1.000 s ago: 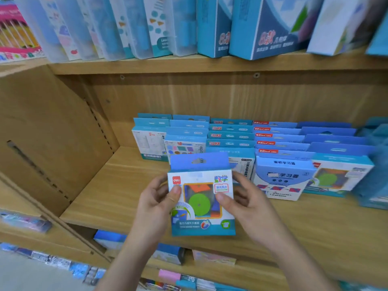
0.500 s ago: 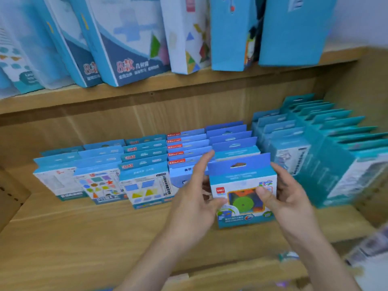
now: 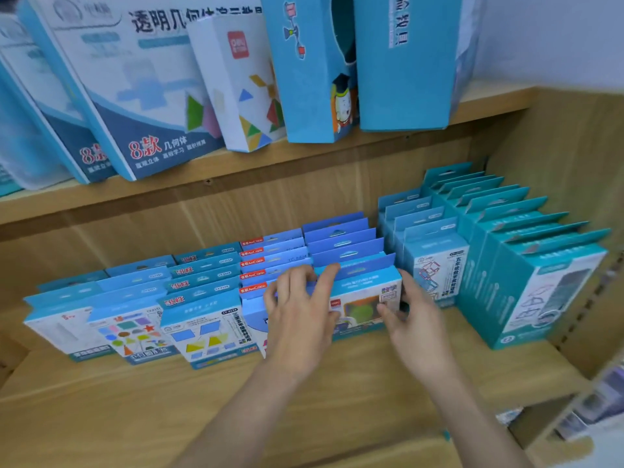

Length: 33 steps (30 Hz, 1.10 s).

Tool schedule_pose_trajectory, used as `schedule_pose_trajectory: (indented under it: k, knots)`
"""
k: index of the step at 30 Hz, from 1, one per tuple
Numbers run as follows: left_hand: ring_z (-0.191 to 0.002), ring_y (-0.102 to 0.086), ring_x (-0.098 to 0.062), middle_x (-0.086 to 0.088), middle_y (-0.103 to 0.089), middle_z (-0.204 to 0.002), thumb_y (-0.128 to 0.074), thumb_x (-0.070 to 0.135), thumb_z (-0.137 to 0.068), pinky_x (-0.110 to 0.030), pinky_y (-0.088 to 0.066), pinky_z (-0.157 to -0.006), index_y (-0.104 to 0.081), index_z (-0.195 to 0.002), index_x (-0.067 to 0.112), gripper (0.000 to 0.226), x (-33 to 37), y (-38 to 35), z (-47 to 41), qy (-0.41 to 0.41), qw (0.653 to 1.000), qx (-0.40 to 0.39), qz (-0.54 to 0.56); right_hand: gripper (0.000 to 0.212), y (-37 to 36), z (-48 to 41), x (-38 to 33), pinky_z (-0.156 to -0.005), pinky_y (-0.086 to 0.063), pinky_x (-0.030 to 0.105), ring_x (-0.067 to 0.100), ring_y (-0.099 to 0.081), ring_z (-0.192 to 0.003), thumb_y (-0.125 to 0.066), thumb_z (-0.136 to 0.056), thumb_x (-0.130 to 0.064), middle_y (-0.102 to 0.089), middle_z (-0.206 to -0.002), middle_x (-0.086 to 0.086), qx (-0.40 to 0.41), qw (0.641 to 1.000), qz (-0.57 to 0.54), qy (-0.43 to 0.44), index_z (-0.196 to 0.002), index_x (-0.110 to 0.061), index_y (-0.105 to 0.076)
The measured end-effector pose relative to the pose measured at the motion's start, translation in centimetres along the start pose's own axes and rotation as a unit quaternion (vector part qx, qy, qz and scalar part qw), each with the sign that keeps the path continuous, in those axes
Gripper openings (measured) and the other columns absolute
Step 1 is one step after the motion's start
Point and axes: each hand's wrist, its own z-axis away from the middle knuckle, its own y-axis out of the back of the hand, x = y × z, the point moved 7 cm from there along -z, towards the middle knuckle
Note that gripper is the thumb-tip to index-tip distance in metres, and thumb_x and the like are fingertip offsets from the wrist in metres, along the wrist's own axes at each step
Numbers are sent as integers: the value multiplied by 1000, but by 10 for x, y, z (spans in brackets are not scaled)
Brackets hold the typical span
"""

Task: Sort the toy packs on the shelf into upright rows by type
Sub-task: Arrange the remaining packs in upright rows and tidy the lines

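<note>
A blue toy pack [image 3: 366, 296] with a green disc on its front stands upright on the wooden shelf [image 3: 337, 403], at the front of a row of like blue packs [image 3: 341, 236]. My left hand [image 3: 300, 319] holds its left side, fingers curled over the top edge. At the pack's right edge my right hand [image 3: 410, 320] pinches it, thumb on the front. Left of it stand rows of red-labelled packs [image 3: 270, 261], parallelogram packs [image 3: 206, 332], coloured-shape packs [image 3: 130, 332] and white packs [image 3: 64, 329].
Right of the held pack stand a row of lattice-print packs [image 3: 435, 265] and taller teal packs [image 3: 526, 285] against the side wall [image 3: 574, 157]. Large boxes [image 3: 152, 96] lean on the upper shelf. Bare shelf board lies in front of the rows.
The pack went from held in the air to standing at the front of the blue row. Both hands moved back with it, and my view swung right.
</note>
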Motion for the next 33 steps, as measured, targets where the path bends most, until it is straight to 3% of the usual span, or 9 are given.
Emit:
schedule_pose_trajectory:
  k: [4, 10, 12, 14, 17, 21, 25, 30, 33]
  knots:
    - [-121, -35, -27, -11, -49, -131, -87, 30, -54, -48, -20, -102, -50, -129, 28, 84, 2, 1, -4, -32, 998, -4, -60, 46, -8, 3, 1, -83, -48, 33, 20, -60, -103, -64, -85, -15, -64, -113, -2, 2, 1000, 5, -8, -128, -20, -45]
    - [-132, -34, -27, -10, -43, -142, -88, 29, -53, -54, -15, -106, -45, -129, 37, 87, 2, -12, -6, -59, 991, -72, -92, 57, -9, -3, -3, -99, -45, 27, -3, -53, -114, -63, -87, -37, -55, -128, -20, -21, 972, -212, -96, -138, -28, -39]
    - [-132, -36, -28, -10, -42, -142, -88, 32, -52, -55, -16, -106, -45, -128, 37, 87, 2, -14, -6, -61, 990, -84, -95, 58, -8, -9, -8, -83, -46, 7, -19, -49, -103, -58, -92, -34, -46, -132, -18, -28, 949, -281, -138, -143, -26, -33]
    - [-131, -37, -28, -9, -43, -141, -89, 35, -52, -54, -17, -106, -46, -127, 37, 86, 2, -15, -8, -66, 990, -89, -91, 50, -7, -14, -14, -76, -51, 12, -16, -55, -95, -55, -93, -33, -56, -123, -16, -36, 944, -292, -148, -139, -28, -37]
    - [-130, -38, -27, -9, -43, -141, -91, 34, -51, -52, -19, -107, -43, -129, 36, 91, 0, -12, -7, -82, 990, -84, -81, 36, -9, -16, -22, -87, -47, 25, 2, -61, -99, -57, -92, -31, -61, -110, -19, -31, 963, -234, -128, -124, -39, -44]
    - [-134, -34, -27, -10, -38, -147, -90, 34, -52, -53, -16, -108, -31, -143, 34, 108, -24, 4, -1, -51, 993, -63, -90, 76, 1, -9, -43, -110, -18, 22, 14, -20, -142, -63, -87, -29, -26, -153, 0, 6, 1000, 20, 18, -148, -22, -19]
    - [-134, -29, -28, -11, -36, -148, -91, 40, -47, -60, -24, -106, -29, -145, 28, 117, -69, 12, 15, 27, 991, -79, -104, 87, -7, -3, -66, -113, -20, 47, 22, 0, -146, -67, -83, -40, -7, -159, 4, -8, 956, 245, 158, -148, -37, -9]
    - [-135, -24, -28, -14, -36, -147, -91, 37, -49, -53, -36, -105, -31, -144, 23, 113, -83, 2, 24, 26, 994, -96, -53, 97, -31, -10, -67, -112, -14, 55, 21, 19, -143, -67, -83, -40, 17, -158, 1, -92, 927, 332, 146, -143, -47, 9]
    - [-135, -24, -27, -14, -36, -147, -91, 35, -51, -46, -38, -104, -31, -144, 22, 112, -85, 1, 22, 23, 995, -94, -31, 101, -40, -12, -65, -109, -19, 59, 23, 9, -142, -77, -73, -36, -1, -159, 5, -89, 919, 353, 148, -145, -45, -5]
